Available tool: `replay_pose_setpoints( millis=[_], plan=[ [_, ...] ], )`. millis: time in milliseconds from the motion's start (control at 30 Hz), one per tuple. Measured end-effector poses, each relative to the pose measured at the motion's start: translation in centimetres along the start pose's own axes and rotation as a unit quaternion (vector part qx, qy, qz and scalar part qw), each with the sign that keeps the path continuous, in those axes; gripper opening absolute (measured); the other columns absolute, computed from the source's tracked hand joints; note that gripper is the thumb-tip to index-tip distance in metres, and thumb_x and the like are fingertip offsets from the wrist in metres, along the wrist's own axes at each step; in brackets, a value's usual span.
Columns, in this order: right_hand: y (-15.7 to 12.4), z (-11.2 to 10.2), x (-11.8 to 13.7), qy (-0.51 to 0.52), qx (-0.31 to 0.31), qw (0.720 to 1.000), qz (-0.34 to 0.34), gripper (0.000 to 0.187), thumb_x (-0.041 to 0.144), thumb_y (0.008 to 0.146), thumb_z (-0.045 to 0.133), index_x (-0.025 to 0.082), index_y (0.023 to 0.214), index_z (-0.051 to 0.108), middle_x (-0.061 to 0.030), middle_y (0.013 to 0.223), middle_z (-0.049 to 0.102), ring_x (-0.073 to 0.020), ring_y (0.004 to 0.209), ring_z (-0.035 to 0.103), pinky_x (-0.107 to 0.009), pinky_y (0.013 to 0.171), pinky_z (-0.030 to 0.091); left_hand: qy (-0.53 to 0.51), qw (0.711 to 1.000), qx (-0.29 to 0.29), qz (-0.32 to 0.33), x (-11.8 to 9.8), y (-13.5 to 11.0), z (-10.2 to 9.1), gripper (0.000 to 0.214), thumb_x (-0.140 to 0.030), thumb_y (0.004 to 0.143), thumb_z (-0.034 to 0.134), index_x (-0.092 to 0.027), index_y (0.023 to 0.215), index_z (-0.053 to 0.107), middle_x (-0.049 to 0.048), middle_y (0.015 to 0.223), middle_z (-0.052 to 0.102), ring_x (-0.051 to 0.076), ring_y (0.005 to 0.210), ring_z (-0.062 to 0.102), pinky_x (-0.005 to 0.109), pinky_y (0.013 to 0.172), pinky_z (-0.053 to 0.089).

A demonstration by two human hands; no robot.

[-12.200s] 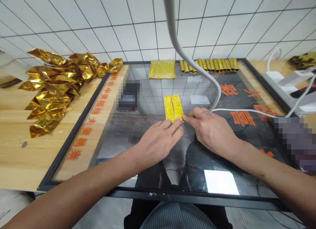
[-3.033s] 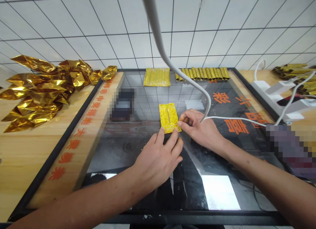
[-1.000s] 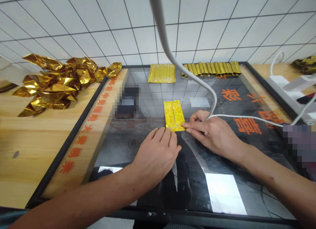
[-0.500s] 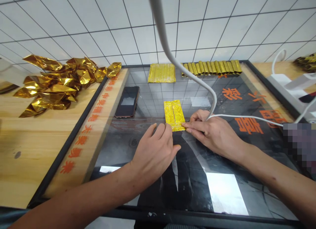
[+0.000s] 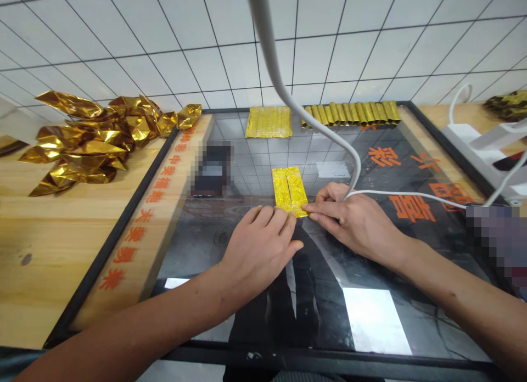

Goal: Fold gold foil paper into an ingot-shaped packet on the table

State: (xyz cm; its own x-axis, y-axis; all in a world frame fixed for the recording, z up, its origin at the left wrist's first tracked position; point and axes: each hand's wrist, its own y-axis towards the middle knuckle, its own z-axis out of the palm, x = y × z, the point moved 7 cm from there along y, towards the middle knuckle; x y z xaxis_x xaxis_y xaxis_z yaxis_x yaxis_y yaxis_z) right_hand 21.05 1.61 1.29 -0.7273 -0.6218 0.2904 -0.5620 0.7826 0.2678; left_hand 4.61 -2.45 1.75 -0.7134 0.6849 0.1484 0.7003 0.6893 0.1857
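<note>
A small rectangle of folded gold foil paper (image 5: 289, 185) lies flat on the dark glass top (image 5: 255, 228), with a slit-like seam down its middle and a fold along its near edge. Over its lower left corner rests my left hand (image 5: 261, 245), palm down, fingers curved and side by side, thumb held apart; nothing shows in its grasp. My right hand (image 5: 354, 217) pinches the lower right corner between thumb and forefinger, the other fingers curled. A thin white cable (image 5: 407, 194) passes at my right knuckles.
Behind the paper stand a flat stack of gold sheets (image 5: 268, 122) and a row of gold foil rolls (image 5: 349, 114). Crumpled gold foil pieces (image 5: 88, 143) lie on the left. A thick white cord (image 5: 284, 88) hangs in front. A white power strip (image 5: 473, 146) sits right; a blurred phone-like object (image 5: 211, 169) lies left.
My left fingers have moved slightly right and settled onto the paper's near edge. My right hand keeps its pinch on the corner.
</note>
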Motion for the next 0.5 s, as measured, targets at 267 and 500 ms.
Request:
replay_pose_setpoints(
  millis=[267, 500],
  plan=[
    [0.1, -0.3, 0.5, -0.014, -0.013, 1.0, -0.023, 0.029, 0.029, 0.111, 0.057, 0.022, 0.124, 0.082, -0.0092, 0.102, 0.07, -0.0213, 0.087, 0.065, -0.033, 0.069, 0.047, 0.002, 1.0, 0.003, 0.007, 0.1, 0.1, 0.2, 0.045, -0.047, 0.107, 0.065, -0.014, 0.137, 0.069, 0.0074, 0.108, 0.07, 0.028, 0.1, 0.064, 0.043, 0.084, 0.049],
    [0.2, -0.6, 1.4, -0.055, 0.011, 0.998, -0.033, 0.029, 0.026, 0.111, 0.052, 0.021, 0.113, 0.081, -0.01, 0.101, 0.07, -0.0218, 0.086, 0.065, -0.033, 0.07, 0.045, -0.006, 1.0, 0.008, 0.004, 0.1, 0.0, 0.6, 0.044, -0.047, 0.11, 0.059, -0.018, 0.142, 0.066, 0.0077, 0.111, 0.068, 0.027, 0.102, 0.062, 0.043, 0.085, 0.048]
  ],
)
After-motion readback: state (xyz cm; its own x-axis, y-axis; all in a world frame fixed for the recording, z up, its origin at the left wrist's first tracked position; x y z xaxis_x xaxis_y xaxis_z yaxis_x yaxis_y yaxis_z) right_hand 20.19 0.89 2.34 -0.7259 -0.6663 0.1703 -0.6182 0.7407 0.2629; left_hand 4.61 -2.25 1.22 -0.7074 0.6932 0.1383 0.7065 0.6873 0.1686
